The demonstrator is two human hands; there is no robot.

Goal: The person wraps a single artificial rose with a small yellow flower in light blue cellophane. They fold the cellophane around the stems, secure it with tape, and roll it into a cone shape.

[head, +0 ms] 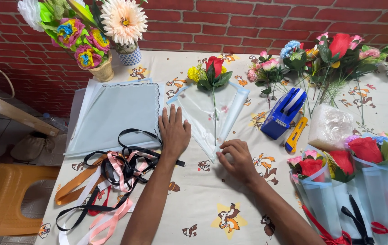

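A red rose [215, 65] with a yellow bloom and green leaves lies on a clear and pale blue wrapping sheet [198, 106] on the table. My left hand [174, 131] rests flat, fingers spread, on the left edge of that sheet. My right hand [236, 156] pinches the sheet's lower right edge near its bottom corner. The rose's thin stem runs down the middle of the sheet between both hands.
A stack of pale blue sheets [114, 115] and tangled ribbons [112, 177] lie at left. A blue tape dispenser [284, 113], a yellow cutter [296, 135], loose artificial flowers [330, 54] and wrapped bouquets [362, 181] sit at right. Flower pots [101, 68] stand by the brick wall.
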